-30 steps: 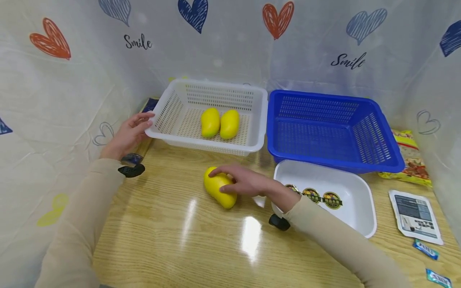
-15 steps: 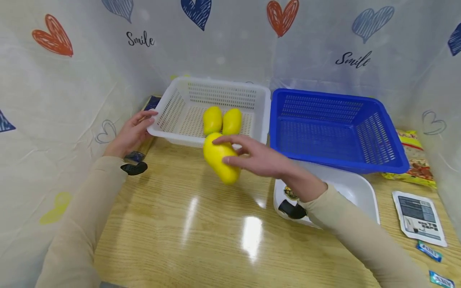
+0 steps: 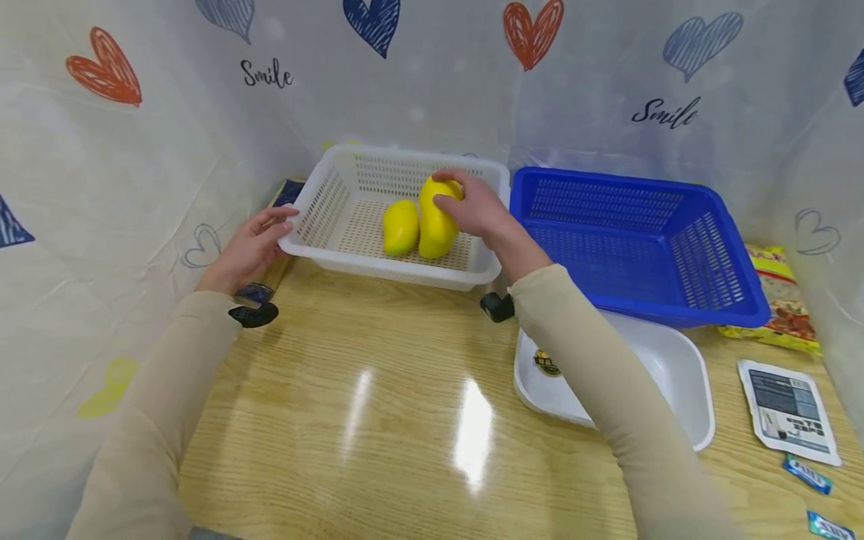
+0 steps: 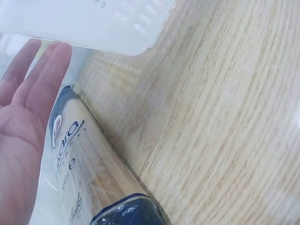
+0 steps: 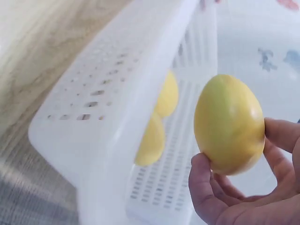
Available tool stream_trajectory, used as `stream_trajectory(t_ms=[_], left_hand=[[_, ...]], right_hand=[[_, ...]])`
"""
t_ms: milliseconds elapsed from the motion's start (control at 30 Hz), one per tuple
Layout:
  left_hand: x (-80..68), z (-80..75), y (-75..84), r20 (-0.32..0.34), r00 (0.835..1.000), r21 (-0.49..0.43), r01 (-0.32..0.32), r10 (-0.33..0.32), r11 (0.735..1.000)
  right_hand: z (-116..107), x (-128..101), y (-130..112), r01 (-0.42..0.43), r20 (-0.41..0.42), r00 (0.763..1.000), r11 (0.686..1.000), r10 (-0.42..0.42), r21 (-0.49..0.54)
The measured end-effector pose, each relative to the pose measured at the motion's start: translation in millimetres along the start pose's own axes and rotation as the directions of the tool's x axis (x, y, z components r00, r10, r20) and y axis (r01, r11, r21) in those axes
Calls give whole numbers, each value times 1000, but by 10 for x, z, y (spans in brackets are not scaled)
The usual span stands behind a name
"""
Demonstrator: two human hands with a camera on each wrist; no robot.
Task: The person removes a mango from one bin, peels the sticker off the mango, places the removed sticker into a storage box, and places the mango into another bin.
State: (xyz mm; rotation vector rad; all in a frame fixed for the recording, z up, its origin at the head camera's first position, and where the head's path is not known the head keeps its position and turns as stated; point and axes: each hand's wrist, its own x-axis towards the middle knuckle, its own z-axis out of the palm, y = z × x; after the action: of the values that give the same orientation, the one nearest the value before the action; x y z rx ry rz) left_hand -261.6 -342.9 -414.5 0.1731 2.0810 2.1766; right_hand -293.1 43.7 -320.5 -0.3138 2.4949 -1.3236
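Note:
In the head view my right hand (image 3: 481, 208) grips a yellow mango (image 3: 437, 225) over the white basket (image 3: 378, 271). The right wrist view has this held mango (image 5: 228, 124) pinched between thumb and fingers, above the basket floor. Two more mangoes lie inside; one mango (image 3: 401, 228) shows plainly in the head view, while the other is hidden behind the held one. My left hand (image 3: 244, 253) touches the basket's left front corner. Its fingers (image 4: 49, 77) are straight against the rim in the left wrist view.
A blue basket (image 3: 641, 313) stands right of the white one, with a white tray (image 3: 698, 390) before it. Further right are a yellow snack bag (image 3: 786, 315), a flat white packet (image 3: 790, 412) and small blue wrappers (image 3: 808, 474). A pasta packet (image 4: 89, 164) lies below my left hand.
My right hand has lifted the mango off the table and carried it up and away from me, over the white basket. The left hand has stayed at the basket's corner.

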Motion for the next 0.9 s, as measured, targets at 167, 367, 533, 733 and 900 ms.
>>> stream_trajectory(t_ms=[167,367,533,733,900], left_hand=[[19,12,-10,10,1000,-5,-13,13,1000],[13,32,16,3,1000,14,0,0,1000],[2,39,20,-2,1000,30,9,-8,1000],[20,43,5,-11,1000,18,8,-8,1000],[-2,26,10,-20,1000,30,17,-16,999]], right_hand=[[-20,223,33,-92,-28,995,992,95,83],[-18,399,24,-107,-80,991,993,103,-54],[-47,474,4,-138,-104,987,974,121,-178],[-77,493,23,-158,-65,987,958,146,-241],[-51,513,37,-162,-33,987,945,159,-283]])
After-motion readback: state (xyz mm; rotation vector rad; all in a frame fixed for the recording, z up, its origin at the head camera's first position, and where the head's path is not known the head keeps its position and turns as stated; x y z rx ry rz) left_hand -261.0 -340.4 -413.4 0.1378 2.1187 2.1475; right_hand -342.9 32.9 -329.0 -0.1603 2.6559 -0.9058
